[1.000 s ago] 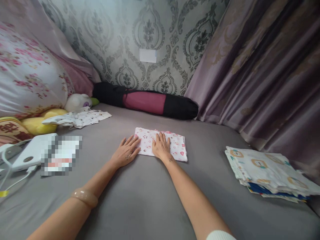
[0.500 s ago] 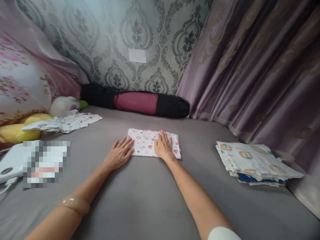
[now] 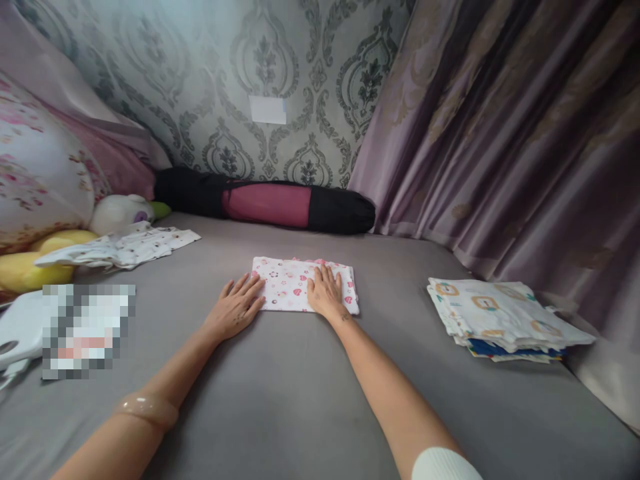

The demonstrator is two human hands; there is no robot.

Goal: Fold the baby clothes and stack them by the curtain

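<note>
A folded white cloth (image 3: 283,285) printed with pink hearts and small flowers lies flat on the grey bed sheet (image 3: 280,387). My right hand (image 3: 326,292) rests palm down on its right half, fingers stretched out. Beside the cloth's left edge lies my left hand (image 3: 236,307), flat on the sheet, with its fingertips touching that edge. A bit of pink trim shows along the cloth's far side. Neither hand grips anything.
A stack of folded cloths (image 3: 500,313) sits at the right by the curtain (image 3: 450,147). Against the wall lies a black and maroon roll bag (image 3: 265,203). A crumpled dotted cloth (image 3: 125,247), a yellow plush (image 3: 35,270) and a white device (image 3: 30,327) are at the left.
Both hands stay flat in the same places on and beside the folded cloth. The whole view has shifted slightly, with the scene sitting a little further left.
</note>
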